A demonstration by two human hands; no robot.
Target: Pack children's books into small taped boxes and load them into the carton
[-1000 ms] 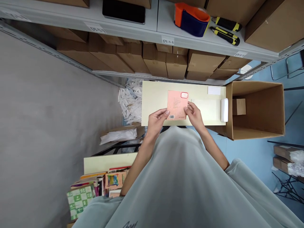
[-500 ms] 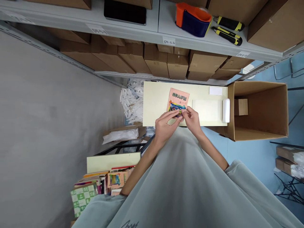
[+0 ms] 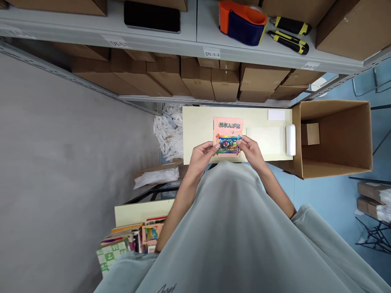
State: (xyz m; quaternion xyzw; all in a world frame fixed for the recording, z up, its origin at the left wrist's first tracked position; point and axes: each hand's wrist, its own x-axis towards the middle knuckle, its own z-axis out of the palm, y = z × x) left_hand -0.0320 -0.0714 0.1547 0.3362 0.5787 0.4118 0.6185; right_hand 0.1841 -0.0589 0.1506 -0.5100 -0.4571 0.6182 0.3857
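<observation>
A pink book [image 3: 228, 126] with a colourful picture on its cover is held upright to my view over the pale tabletop [image 3: 195, 122]. My left hand [image 3: 201, 156] grips its lower left edge, the thumb lying on the cover. On the opposite side, my right hand [image 3: 251, 152] pinches the right edge with its thumb over the picture's corner. To the right of the book lie a translucent white sheet [image 3: 264, 140] and a white roll-like object [image 3: 291, 140]. A small white card [image 3: 276, 115] is behind them.
An open cardboard box [image 3: 339, 171] stands at the table's right end. Shelving with brown cartons [image 3: 226, 83], a phone [image 3: 152, 17], an orange-blue tape dispenser [image 3: 242, 23] and utility knives [image 3: 290, 34] rises in front. Stacked books [image 3: 122, 240] stand lower left; white paper scraps [image 3: 169, 134] lie left.
My hands have moved apart from the book's lower middle to its two side edges. The book has turned from a tilt to nearly straight, and its cover picture is now uncovered.
</observation>
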